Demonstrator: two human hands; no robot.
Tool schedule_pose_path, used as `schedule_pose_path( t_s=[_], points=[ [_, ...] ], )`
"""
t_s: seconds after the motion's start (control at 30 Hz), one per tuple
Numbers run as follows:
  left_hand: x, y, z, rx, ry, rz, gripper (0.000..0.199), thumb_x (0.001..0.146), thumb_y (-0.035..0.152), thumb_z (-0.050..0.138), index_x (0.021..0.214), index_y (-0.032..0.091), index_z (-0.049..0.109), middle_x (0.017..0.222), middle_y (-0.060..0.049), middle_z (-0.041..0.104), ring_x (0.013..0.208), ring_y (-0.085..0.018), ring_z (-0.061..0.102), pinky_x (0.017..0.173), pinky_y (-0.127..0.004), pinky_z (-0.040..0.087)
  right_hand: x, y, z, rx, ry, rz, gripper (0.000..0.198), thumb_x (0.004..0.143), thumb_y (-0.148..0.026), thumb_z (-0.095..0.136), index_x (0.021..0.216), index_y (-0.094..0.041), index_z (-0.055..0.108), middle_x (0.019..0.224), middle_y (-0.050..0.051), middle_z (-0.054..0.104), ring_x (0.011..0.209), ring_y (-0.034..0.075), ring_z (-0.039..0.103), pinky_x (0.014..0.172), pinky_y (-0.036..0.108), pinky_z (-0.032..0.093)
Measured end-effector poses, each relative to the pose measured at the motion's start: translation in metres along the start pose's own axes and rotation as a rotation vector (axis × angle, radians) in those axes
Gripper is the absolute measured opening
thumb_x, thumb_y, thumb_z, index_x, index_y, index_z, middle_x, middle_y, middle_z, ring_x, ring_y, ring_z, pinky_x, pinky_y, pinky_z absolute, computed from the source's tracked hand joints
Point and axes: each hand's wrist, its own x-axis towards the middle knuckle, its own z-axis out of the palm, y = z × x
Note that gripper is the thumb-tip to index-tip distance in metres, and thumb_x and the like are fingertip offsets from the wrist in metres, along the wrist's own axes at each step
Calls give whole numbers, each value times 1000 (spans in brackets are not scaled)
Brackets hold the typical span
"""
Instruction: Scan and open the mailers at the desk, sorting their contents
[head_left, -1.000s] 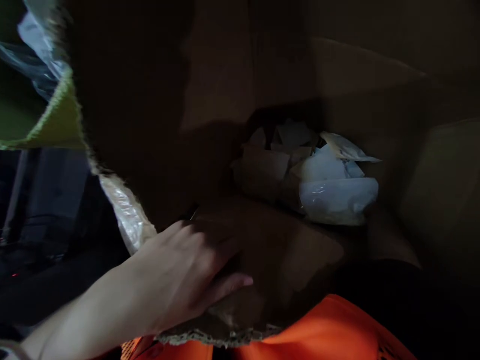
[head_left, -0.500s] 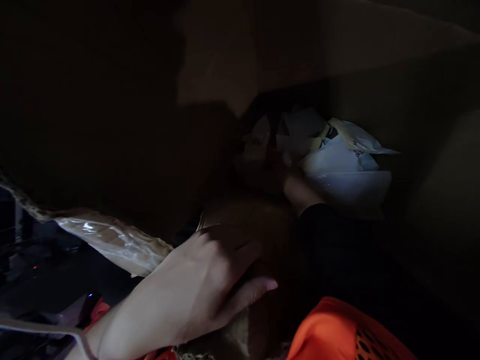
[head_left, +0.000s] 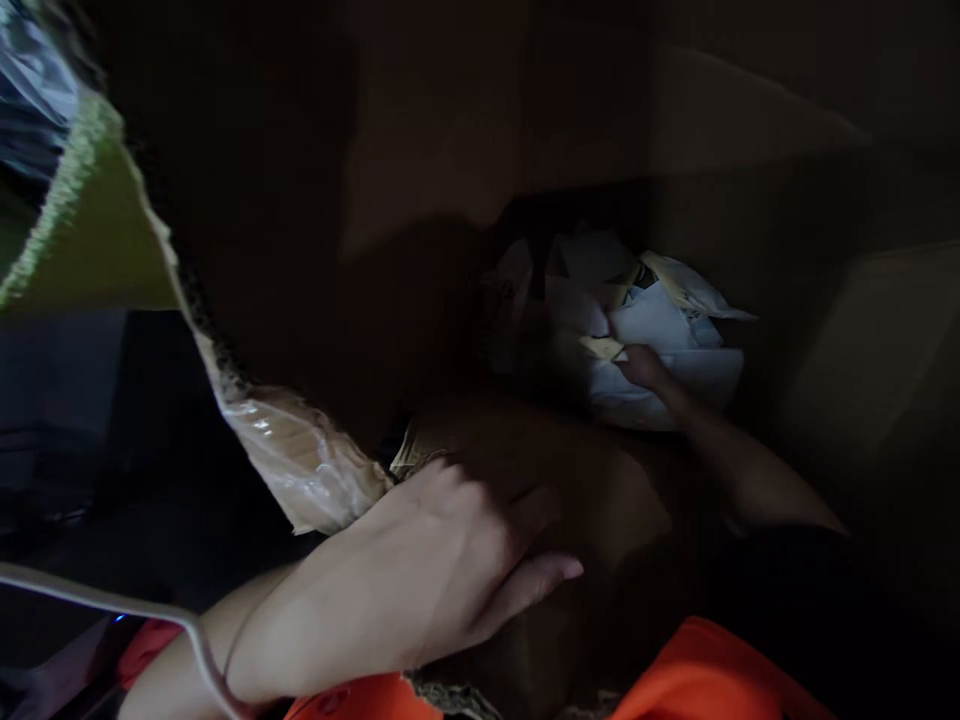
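Deep inside a large cardboard box, my right hand (head_left: 643, 367) is closed on a small pale-yellow packet (head_left: 602, 348). It is at the front of a whitish bin (head_left: 701, 375) heaped with white and yellowish paper envelopes (head_left: 656, 318). My left hand (head_left: 427, 570) lies on the torn, lowered cardboard side (head_left: 600, 490) of the box. Its thumb stands apart from the other fingers, which stretch forward into shadow. The packet's exact kind is too dark to make out.
A ragged cardboard edge (head_left: 202, 330) with clear tape (head_left: 307, 455) runs along the left. A pale cable (head_left: 112, 597) crosses my left wrist. Orange cloth (head_left: 697, 670) shows at the bottom. Dark box walls (head_left: 795, 210) surround the bin.
My right hand has come back out of the dark left of the bin, and now a pale-yellow packet shows in it. My left hand stays on the cardboard while the view has shifted.
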Motion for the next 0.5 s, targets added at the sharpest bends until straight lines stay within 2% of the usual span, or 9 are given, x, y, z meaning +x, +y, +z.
schedule_pose_path(
  t_s=[0.1, 0.17, 0.23, 0.37, 0.5],
  points=[
    [-2, 0, 1, 51, 23, 25, 32, 112, 48, 47, 101, 23, 64, 90, -1, 70, 80, -19, 68, 70, -35, 46, -14, 32, -34, -55, 90, 87, 33, 100, -19, 54, 118, -5, 77, 122, 23, 76, 116, 32, 71, 97, 33, 53],
    [-2, 1, 3, 82, 50, 38, 35, 112, 48, 46, 100, 21, 63, 86, -2, 69, 75, -20, 67, 67, -35, 45, -23, 36, -59, -110, 141, 102, 34, 99, -17, 53, 120, -6, 77, 126, 23, 74, 119, 34, 69, 100, 36, 52],
    [-2, 1, 4, 105, 73, 53, 36, 112, 48, 45, 98, 20, 63, 85, -3, 68, 74, -20, 66, 66, -34, 45, -32, 28, -84, -187, 147, 80, 34, 95, -14, 55, 121, -9, 77, 126, 20, 75, 117, 33, 69, 100, 36, 52],
    [-2, 1, 7, 187, 108, 97, 36, 112, 47, 45, 99, 19, 63, 89, -5, 70, 79, -23, 69, 67, -34, 46, -54, -4, -135, -317, 116, 14, 34, 95, -15, 55, 121, -13, 77, 122, 17, 76, 112, 32, 71, 94, 36, 53],
    [-3, 2, 10, 220, 128, 127, 35, 111, 46, 47, 104, 17, 67, 92, -8, 73, 82, -25, 72, 69, -34, 48, -92, -37, -193, -422, 130, 21, 32, 92, -14, 55, 113, -15, 79, 115, 16, 78, 108, 32, 73, 93, 36, 53]
  ],
)
